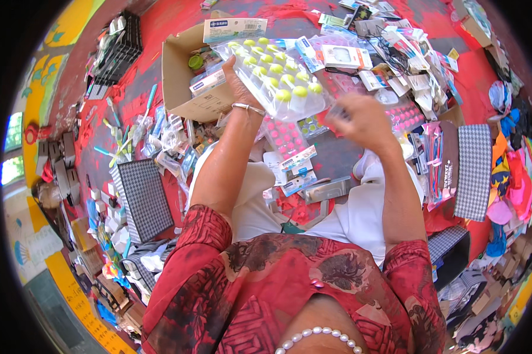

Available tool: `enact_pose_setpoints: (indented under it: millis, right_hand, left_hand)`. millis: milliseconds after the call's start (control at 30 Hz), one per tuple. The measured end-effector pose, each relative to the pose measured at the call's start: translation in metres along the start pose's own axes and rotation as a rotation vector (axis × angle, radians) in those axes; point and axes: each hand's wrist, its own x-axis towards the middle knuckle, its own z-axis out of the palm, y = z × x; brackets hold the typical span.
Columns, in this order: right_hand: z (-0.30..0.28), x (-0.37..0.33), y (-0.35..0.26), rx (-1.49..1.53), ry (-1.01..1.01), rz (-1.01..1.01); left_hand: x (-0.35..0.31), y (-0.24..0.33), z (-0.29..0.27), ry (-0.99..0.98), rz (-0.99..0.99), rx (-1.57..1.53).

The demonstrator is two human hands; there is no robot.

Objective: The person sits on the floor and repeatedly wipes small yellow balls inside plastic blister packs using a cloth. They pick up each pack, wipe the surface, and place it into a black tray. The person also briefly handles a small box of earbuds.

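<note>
A clear pack (282, 79) is clamped in the left hand (237, 84). In the blurred right hand (361, 122), grip cannot be judged.

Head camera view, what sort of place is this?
Probably a cluttered storeroom or sorting space for small packaged goods: there's an open cardboard box, a heap of packaged items on the floor, and a clear tray of green-topped pieces in the left hand.

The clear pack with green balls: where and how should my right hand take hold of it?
I would pinch the pack by its lower right edge, from the right: your left hand holds its left side, your right hand is near, and clear plastic there extends past the green balls.
</note>
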Motion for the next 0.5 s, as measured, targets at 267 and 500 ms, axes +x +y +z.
enact_pose_setpoints:
  millis: [267, 500]
  right_hand:
    - [0.011, 0.010, -0.043, 0.262, 0.428, -0.477]
    - [0.003, 0.005, 0.028, -0.066, 0.484, 0.043]
  left_hand:
    - [0.006, -0.009, -0.012, -0.013, -0.026, -0.084]
    - [-0.007, 0.014, 0.005, -0.095, -0.103, -0.125]
